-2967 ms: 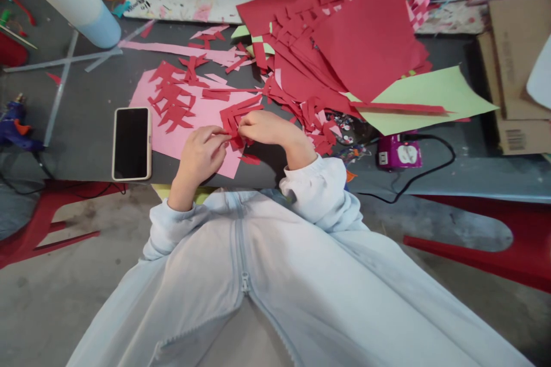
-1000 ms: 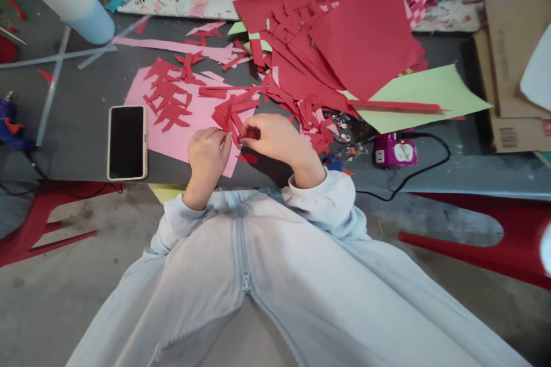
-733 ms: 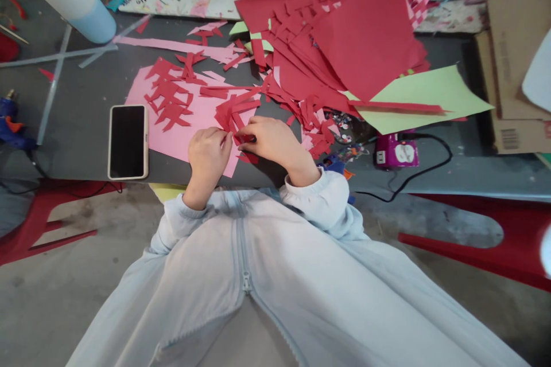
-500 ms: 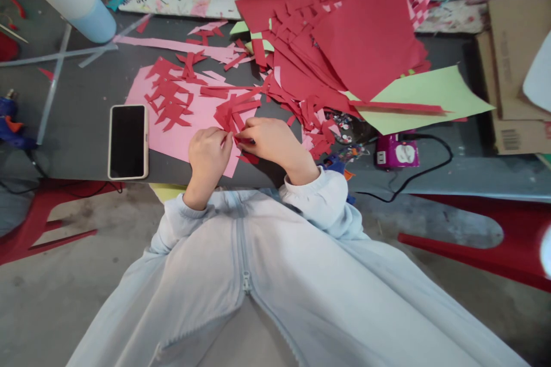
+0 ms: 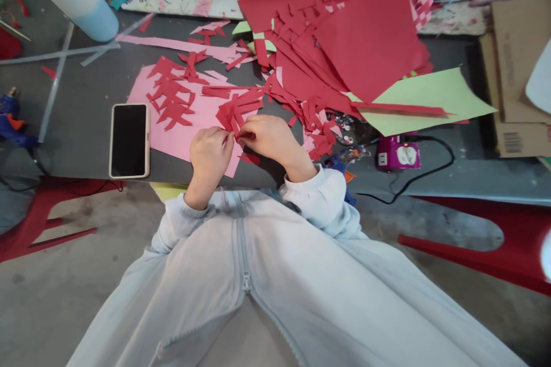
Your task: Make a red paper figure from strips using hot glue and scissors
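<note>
Over the near edge of a pink sheet (image 5: pixel 183 140), my left hand (image 5: pixel 210 152) and my right hand (image 5: pixel 273 140) meet, fingertips almost touching. Both pinch a small piece of red paper, which the fingers mostly hide. Just beyond the fingertips lies a loose heap of red paper strips (image 5: pixel 241 108). Farther left on the pink sheet rest several notched red paper pieces (image 5: pixel 172 100), some with tiny dots on them. A red scrap (image 5: pixel 249 159) sits below my right hand.
A phone (image 5: pixel 130 140) lies left of the pink sheet. Red sheets (image 5: pixel 365 34) and a light green sheet (image 5: pixel 443 94) are piled at the back right. Blue glue guns lie at far left (image 5: pixel 15 126) and by my right sleeve (image 5: pixel 338 165), near a purple box (image 5: pixel 398 153) with a cable.
My hands stay nearly in place, with only a slight shift of the fingers around the red paper. The whole view has moved a little; nothing else differs visibly.
</note>
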A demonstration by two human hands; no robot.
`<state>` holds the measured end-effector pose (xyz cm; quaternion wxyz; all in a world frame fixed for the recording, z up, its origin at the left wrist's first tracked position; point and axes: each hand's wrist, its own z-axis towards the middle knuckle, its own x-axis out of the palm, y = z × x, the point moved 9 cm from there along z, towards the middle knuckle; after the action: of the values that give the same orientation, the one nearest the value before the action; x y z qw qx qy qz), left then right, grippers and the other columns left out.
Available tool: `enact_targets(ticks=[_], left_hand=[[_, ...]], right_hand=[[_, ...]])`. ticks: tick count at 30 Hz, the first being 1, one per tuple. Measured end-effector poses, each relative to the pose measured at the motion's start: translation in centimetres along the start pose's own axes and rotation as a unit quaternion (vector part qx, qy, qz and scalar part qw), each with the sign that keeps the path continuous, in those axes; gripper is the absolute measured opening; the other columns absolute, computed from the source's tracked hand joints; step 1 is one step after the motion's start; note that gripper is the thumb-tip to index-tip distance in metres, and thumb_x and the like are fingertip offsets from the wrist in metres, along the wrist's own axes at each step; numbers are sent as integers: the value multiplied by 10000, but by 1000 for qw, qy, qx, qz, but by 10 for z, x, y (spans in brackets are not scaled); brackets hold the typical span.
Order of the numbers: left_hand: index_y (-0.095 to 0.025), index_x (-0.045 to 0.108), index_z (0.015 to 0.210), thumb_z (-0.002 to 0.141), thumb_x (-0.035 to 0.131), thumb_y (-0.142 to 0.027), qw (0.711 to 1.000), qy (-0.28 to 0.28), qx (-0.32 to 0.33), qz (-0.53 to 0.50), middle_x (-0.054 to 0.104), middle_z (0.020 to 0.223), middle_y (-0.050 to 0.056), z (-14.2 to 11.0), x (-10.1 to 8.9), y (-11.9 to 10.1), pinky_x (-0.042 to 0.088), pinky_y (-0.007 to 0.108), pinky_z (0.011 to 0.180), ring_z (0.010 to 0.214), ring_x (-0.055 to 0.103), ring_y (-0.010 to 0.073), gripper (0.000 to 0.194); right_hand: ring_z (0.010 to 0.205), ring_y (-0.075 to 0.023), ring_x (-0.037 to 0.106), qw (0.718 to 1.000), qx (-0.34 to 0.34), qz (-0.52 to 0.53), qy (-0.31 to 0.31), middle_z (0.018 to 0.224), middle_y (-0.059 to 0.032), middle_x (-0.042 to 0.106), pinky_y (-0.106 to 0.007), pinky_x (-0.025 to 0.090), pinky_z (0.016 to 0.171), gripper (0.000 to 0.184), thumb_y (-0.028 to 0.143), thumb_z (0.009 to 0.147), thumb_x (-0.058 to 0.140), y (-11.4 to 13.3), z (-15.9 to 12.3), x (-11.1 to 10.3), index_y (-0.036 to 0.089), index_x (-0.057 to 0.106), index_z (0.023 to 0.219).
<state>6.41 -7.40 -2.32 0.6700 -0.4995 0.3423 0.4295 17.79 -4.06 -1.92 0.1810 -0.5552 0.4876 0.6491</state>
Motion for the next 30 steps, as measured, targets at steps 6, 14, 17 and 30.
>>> enact_targets(ticks=[6, 14, 17, 30], left_hand=[[-186, 733, 815, 983, 504, -371, 1000, 22, -11, -4, 747, 872, 85, 0, 1, -1, 484, 387, 786, 824, 654, 238, 339], [-170, 743, 815, 986, 503, -366, 999, 40, -28, 1, 758, 895, 89, 1, 1, -2, 481, 384, 800, 841, 661, 241, 354], [-170, 753, 841, 989, 505, -374, 998, 48, -26, 6, 759, 912, 90, 1, 2, -2, 482, 386, 801, 850, 664, 244, 353], [-194, 752, 1023, 962, 549, -294, 998, 46, 28, -28, 763, 1137, 81, -12, -3, -5, 525, 392, 904, 1002, 698, 245, 234]], right_hand=[[799, -200, 598, 996, 16, 77, -35, 874, -88, 722, -317, 350, 702, 299, 354, 951, 555, -12, 2, -5, 157, 746, 833], [744, -183, 570, 982, 40, 150, -111, 820, -60, 695, -310, 373, 703, 273, 347, 938, 577, -23, 5, -15, 179, 711, 769], [718, -186, 585, 970, 72, 178, -150, 778, -47, 698, -316, 396, 700, 237, 331, 929, 595, -32, 8, -17, 190, 692, 765], [467, -178, 628, 917, 149, 337, -155, 547, 26, 627, -369, 535, 662, 333, 517, 942, 555, -61, 9, 6, 226, 670, 827]])
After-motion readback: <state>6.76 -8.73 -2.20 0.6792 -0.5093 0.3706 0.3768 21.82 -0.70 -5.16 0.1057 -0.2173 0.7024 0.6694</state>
